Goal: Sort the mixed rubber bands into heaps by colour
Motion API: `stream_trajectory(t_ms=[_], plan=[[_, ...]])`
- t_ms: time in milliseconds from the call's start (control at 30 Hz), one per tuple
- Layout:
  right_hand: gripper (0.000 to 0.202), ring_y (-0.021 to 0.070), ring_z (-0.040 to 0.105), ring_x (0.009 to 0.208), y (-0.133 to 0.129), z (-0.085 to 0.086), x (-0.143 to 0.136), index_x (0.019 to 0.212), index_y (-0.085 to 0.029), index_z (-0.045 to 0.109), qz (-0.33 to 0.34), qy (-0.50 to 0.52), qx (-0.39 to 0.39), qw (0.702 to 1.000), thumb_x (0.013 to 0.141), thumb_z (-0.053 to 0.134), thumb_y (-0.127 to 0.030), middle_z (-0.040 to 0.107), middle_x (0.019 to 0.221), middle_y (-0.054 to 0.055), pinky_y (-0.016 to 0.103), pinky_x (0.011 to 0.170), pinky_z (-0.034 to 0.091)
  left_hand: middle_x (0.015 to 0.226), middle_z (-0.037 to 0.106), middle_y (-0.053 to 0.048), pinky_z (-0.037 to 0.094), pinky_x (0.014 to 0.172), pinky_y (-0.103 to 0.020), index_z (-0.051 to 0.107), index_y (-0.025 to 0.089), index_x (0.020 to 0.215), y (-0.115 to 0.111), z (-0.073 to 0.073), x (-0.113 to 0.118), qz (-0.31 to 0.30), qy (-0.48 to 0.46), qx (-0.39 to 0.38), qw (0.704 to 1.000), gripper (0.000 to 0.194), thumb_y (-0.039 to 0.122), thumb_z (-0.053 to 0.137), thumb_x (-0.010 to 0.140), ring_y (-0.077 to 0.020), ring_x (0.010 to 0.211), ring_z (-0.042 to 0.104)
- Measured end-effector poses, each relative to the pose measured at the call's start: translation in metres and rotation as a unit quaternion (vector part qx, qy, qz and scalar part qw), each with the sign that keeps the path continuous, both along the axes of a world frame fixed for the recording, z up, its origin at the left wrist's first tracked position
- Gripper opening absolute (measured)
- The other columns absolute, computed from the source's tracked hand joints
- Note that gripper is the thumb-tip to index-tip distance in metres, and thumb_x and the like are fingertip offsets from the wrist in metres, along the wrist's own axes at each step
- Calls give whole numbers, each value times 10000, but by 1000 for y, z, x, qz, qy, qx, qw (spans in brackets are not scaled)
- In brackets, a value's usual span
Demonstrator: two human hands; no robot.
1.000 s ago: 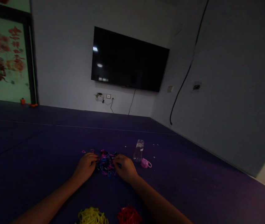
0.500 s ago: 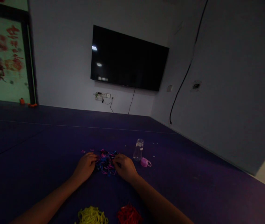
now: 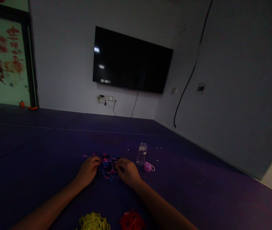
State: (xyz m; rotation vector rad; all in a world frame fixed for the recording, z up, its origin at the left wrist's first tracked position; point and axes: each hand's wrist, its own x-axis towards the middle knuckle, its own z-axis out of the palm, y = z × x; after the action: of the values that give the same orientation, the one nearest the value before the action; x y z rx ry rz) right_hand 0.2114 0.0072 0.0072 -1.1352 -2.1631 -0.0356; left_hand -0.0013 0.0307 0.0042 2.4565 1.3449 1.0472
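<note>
From the head camera, both hands are down on a dark purple floor mat (image 3: 54, 153). Between them sits a mixed pile of small bands (image 3: 108, 164), pink, blue and dark ones all tangled up. The left hand (image 3: 87, 171) touches the left edge of the pile, and its fingers curl in toward it. The right hand (image 3: 128, 172) touches the right edge, fingers bent the same way. The room is dim and the fingertips are tiny here, so I cannot tell if either grip is pinching a band or just resting on the pile.

Close to the person, at the bottom of the view, lie a yellow pile (image 3: 94, 221) and a red pile (image 3: 132, 220), set apart from each other. So it looks like a sorting job, and the step now is picking through the mixed pile. The next move calls for a small, careful pinch to pull one band free without dragging the rest.

Just right of the right hand stands a clear bottle (image 3: 142, 153), with a pink cap (image 3: 148, 166) beside it. A few loose pink bands (image 3: 89, 155) lie past the left hand.
</note>
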Motion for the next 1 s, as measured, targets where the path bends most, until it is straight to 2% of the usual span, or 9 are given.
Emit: stream_trajectory(t_ms=[267, 500, 833, 1000], plan=[[193, 124, 597, 770, -1, 1, 0, 786, -204, 665, 4, 24, 8, 1000, 800, 495, -113, 651, 865, 27, 206, 660, 440, 1017, 653, -53, 463, 889, -361, 704, 189, 884, -1, -1, -1, -2, -58, 25, 998, 374, 10, 409, 739, -184, 987, 579], [195, 123, 598, 770, -1, 0, 0, 787, -210, 661, 3, 13, 2, 1000, 812, 487, -126, 651, 837, 20, 205, 662, 436, 962, 674, -58, 447, 902, -340, 716, 174, 786, 0, -3, -2, 35, 2, 3, 999, 339, -17, 449, 699, -189, 962, 591], [189, 126, 606, 793, 0, -2, 1, 820, -207, 667, 1, 10, -2, 1000, 818, 490, -138, 660, 895, 28, 206, 677, 446, 913, 702, -67, 448, 896, -353, 724, 169, 825, -8, 7, 2, 32, 21, -2, 999, 332, 4, 463, 704, -202, 936, 607], [195, 128, 608, 798, -1, 0, 0, 810, -209, 667, 3, 12, -3, 1000, 818, 488, -131, 660, 892, 24, 208, 678, 449, 985, 711, -41, 414, 943, -404, 723, 204, 891, -8, 7, 2, 40, 60, -1, 997, 365, 13, 470, 708, -219, 1017, 586]])
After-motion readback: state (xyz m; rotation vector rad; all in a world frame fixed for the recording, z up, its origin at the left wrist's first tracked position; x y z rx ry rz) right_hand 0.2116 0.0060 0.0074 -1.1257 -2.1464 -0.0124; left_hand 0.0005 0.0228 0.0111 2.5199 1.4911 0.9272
